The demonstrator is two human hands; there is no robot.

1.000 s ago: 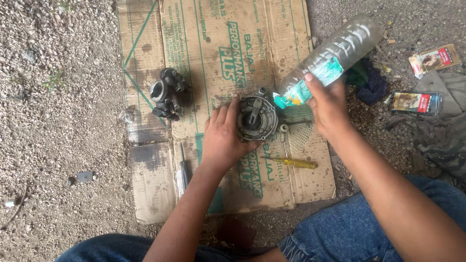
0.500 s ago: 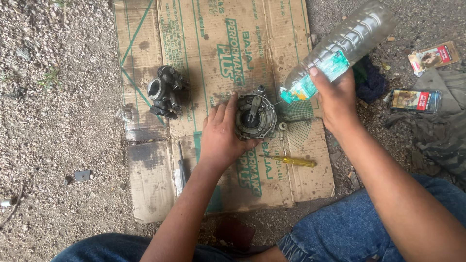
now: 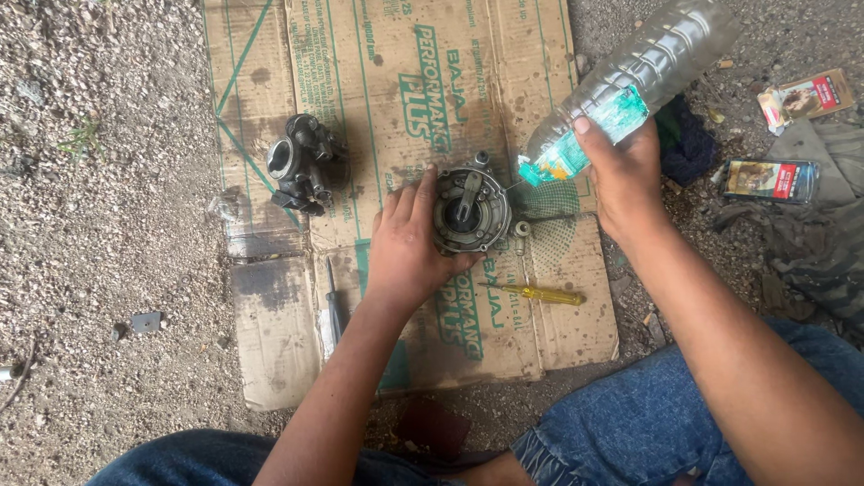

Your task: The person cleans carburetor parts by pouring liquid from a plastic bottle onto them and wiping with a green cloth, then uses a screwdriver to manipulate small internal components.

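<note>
left hand (image 3: pixel 409 247) is gripping the round grey metal housing (image 3: pixel 472 210); right hand (image 3: pixel 624 175) is clamped on the tilted clear plastic bottle (image 3: pixel 630 85), best kept aimed at the centre and steady.

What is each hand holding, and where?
Right hand grips the clear plastic bottle near its neck, tilted down. Left hand steadies the round grey metal part by its rim.

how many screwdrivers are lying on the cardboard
2. A yellow-handled screwdriver lies just right of the left hand, below the round metal part. A dark-handled screwdriver lies left of that forearm. Others may be hidden under the arms.
</note>
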